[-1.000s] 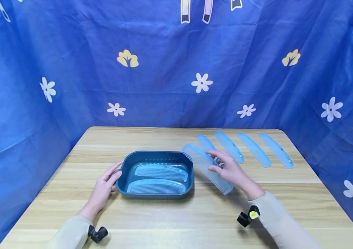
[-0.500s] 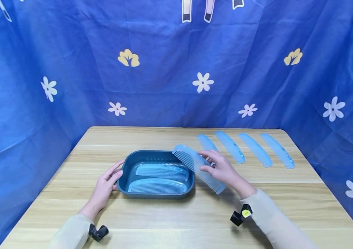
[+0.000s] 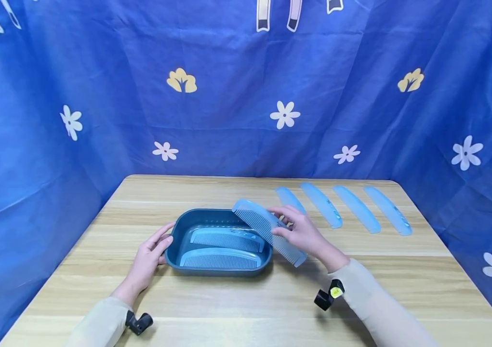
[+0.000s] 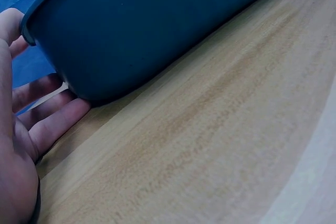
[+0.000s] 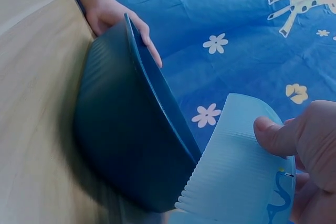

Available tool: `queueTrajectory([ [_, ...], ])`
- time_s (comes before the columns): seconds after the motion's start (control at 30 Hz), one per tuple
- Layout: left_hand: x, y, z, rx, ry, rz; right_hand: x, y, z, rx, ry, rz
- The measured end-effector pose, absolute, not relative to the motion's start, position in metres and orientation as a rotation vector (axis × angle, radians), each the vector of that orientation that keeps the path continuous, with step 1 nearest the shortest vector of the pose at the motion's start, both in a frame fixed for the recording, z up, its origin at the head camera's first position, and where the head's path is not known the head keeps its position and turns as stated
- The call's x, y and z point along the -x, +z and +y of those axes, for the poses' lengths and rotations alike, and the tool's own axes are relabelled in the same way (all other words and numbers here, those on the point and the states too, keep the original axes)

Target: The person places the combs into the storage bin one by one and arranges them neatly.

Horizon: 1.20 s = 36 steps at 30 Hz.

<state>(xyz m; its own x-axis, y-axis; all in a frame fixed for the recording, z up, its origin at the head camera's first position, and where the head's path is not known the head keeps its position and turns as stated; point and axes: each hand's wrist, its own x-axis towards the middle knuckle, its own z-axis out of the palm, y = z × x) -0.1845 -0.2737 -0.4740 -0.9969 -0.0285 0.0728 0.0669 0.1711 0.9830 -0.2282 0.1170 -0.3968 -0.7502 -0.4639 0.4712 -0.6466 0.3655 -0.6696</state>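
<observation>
From here I see the translucent blue comb (image 3: 259,222) pinched between thumb and fingers of the right hand (image 3: 304,233) by its curved back, with its far end over the right rim of the dark blue basin (image 3: 219,272) and its near end outside. Its long axis slants from far left to near right, askew to the two combs (image 3: 221,260) lying lengthwise inside. I read the left hand (image 3: 148,253) as gripping the basin's opposite end, well apart from that comb.
</observation>
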Motion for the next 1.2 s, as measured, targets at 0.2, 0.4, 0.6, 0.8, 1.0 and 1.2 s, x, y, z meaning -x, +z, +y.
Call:
queueTrajectory([
  [0.2,0.184,-0.473,-0.271,0.041,-1.989,-2.326,0.230,-0.394,0.106,-1.053,1.308,-2.416],
  [0.4,0.185,-0.474,-0.271,0.033,-1.984,-2.329,0.231,-0.390,0.093,-1.074,1.330,-2.412],
  [0.6,0.185,-0.475,-0.272,0.026,-1.994,-2.316,0.232,-0.387,0.080,-1.104,1.338,-2.400],
  [0.8,0.185,-0.473,-0.271,0.037,-1.995,-2.311,0.234,-0.387,0.068,-1.119,1.332,-2.389],
  [1.0,0.185,-0.473,-0.272,0.040,-1.974,-2.340,0.234,-0.385,0.057,-1.115,1.397,-2.387],
  [1.2,0.184,-0.473,-0.272,0.017,-1.956,-2.365,0.235,-0.387,0.047,-1.156,1.428,-2.373],
])
